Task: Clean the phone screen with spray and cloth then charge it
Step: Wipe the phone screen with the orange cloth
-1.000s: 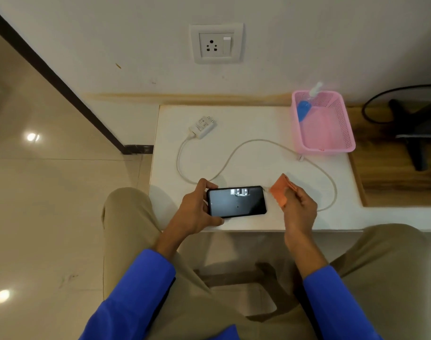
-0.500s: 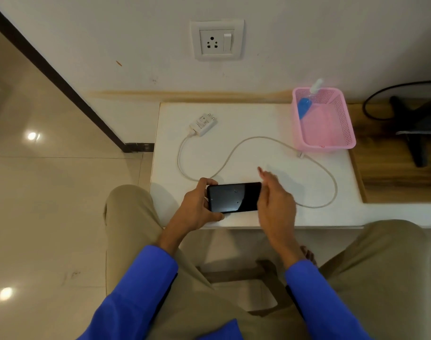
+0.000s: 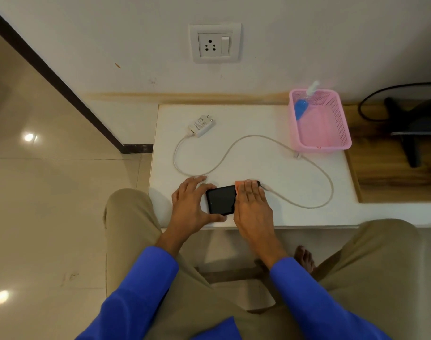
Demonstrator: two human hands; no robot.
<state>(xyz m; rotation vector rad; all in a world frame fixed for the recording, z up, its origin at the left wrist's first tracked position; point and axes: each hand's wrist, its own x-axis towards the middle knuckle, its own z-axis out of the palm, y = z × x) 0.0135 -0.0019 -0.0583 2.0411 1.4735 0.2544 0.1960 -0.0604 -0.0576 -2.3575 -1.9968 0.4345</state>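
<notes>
A black phone (image 3: 221, 199) lies flat near the front edge of the white table (image 3: 258, 119). My left hand (image 3: 192, 204) holds its left end between thumb and fingers. My right hand (image 3: 251, 204) lies flat over the phone's right half, fingers straight, pressing an orange cloth (image 3: 239, 184) onto the screen; only the cloth's top edge shows. A white charger (image 3: 201, 123) lies at the table's back left, and its cable (image 3: 253, 137) loops across the table to the phone's right end. The blue spray bottle (image 3: 302, 106) leans inside a pink basket (image 3: 342, 123).
A wall socket with a switch (image 3: 215, 44) sits above the table. To the right lies a wooden surface (image 3: 391, 173) with a black stand and a black cable. My knees flank the table's front edge; tiled floor lies to the left.
My right hand brought the orange cloth from beside the phone onto the screen and now presses it flat on the right half. My left hand kept holding the phone's left end.
</notes>
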